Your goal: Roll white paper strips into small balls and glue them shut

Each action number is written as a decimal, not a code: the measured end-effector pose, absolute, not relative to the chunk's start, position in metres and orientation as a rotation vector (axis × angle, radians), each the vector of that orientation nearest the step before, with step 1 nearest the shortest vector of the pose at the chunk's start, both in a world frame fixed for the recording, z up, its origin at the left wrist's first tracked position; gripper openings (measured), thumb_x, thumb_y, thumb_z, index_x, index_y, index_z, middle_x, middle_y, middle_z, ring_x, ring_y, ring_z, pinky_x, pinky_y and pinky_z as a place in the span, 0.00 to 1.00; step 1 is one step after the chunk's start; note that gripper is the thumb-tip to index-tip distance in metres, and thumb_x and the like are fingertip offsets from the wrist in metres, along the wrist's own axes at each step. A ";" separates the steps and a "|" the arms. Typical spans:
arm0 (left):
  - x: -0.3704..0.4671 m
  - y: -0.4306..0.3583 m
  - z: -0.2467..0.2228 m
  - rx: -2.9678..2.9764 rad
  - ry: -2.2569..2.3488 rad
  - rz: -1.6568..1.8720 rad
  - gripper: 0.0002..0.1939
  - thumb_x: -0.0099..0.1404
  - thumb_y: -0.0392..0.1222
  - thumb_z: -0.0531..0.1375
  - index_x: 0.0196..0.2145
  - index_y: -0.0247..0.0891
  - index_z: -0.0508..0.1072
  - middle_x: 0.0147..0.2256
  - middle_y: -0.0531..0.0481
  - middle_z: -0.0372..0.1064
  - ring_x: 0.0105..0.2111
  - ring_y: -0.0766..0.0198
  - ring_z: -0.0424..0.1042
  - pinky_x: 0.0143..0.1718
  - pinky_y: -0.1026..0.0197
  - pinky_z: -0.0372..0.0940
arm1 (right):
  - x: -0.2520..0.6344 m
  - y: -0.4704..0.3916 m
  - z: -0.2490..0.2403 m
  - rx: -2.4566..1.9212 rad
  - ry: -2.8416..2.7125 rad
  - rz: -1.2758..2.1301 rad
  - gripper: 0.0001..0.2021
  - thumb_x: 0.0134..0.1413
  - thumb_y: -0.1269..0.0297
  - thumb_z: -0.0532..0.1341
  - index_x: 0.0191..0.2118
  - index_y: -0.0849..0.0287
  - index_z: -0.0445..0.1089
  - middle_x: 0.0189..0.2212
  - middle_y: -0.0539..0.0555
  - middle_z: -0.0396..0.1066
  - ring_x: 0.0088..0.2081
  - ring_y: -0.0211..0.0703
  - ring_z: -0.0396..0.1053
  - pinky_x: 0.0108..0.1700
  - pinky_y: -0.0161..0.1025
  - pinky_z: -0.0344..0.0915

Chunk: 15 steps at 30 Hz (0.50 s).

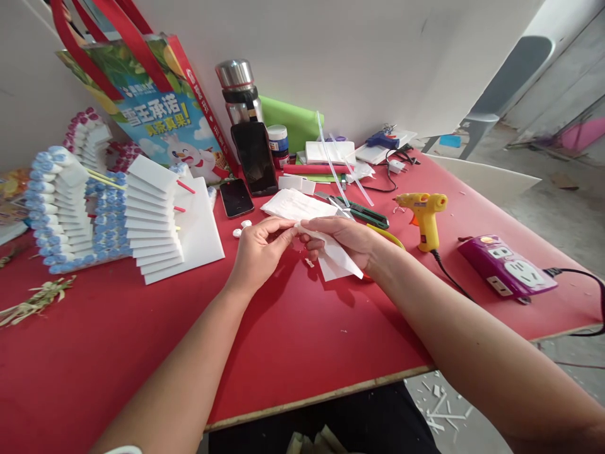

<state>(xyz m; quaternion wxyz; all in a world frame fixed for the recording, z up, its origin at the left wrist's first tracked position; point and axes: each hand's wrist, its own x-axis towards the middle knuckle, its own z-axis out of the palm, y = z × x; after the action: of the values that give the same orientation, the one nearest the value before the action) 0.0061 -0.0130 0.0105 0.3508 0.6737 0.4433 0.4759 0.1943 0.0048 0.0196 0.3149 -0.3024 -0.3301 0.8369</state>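
A thin white sheet of paper (pixel 336 257) is held between both hands above the red table (pixel 283 340). My left hand (pixel 262 249) pinches its upper left end between thumb and fingers. My right hand (pixel 341 238) is closed around the same paper, and a loose corner hangs below the palm. The two hands' fingertips meet at the pinched end. Behind them lies a stack of white tissue (pixel 297 205). Small white twisted pieces (pixel 242 229) rest just left of my left hand.
A yellow glue gun (pixel 425 217) and a purple power strip (pixel 508 268) stand at right. Behind are a green cutter (pixel 368 215), phones (pixel 237 198) and a steel flask (pixel 239 91). White-and-blue stepped models (pixel 154 221) and a printed bag (pixel 174 120) occupy the left.
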 end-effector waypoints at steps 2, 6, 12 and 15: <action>0.007 -0.013 0.011 1.727 1.157 1.210 0.11 0.66 0.45 0.65 0.43 0.41 0.83 0.34 0.49 0.78 0.36 0.61 0.76 0.41 0.61 0.70 | 0.193 0.003 0.021 -0.855 -0.963 2.074 0.07 0.55 0.66 0.68 0.33 0.63 0.71 0.25 0.51 0.67 0.22 0.33 0.60 0.29 0.38 0.68; 0.008 -0.014 0.011 1.668 1.202 1.188 0.11 0.65 0.44 0.66 0.43 0.41 0.84 0.31 0.50 0.77 0.34 0.62 0.74 0.40 0.62 0.69 | 0.189 -0.001 0.023 -1.051 -1.179 1.746 0.08 0.53 0.64 0.68 0.30 0.61 0.70 0.24 0.50 0.69 0.22 0.34 0.61 0.27 0.35 0.65; 0.013 -0.015 0.006 1.531 1.213 1.217 0.11 0.62 0.45 0.68 0.40 0.39 0.84 0.27 0.51 0.75 0.29 0.65 0.70 0.33 0.63 0.66 | 0.183 -0.004 0.021 -1.227 -1.510 1.268 0.05 0.51 0.65 0.64 0.29 0.59 0.67 0.23 0.49 0.70 0.22 0.35 0.62 0.25 0.34 0.58; 0.016 -0.015 0.004 1.487 1.241 1.243 0.11 0.61 0.46 0.68 0.39 0.38 0.84 0.24 0.52 0.72 0.27 0.65 0.68 0.31 0.63 0.65 | 0.181 -0.007 0.018 -1.292 -1.652 0.914 0.06 0.50 0.65 0.63 0.27 0.57 0.65 0.22 0.47 0.66 0.24 0.36 0.60 0.26 0.35 0.54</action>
<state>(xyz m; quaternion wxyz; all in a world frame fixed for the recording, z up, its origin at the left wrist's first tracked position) 0.0161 -0.0152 0.0036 0.4077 0.5901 0.4924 0.4931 0.1807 -0.0066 0.0179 0.4143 -0.5140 -0.6572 0.3635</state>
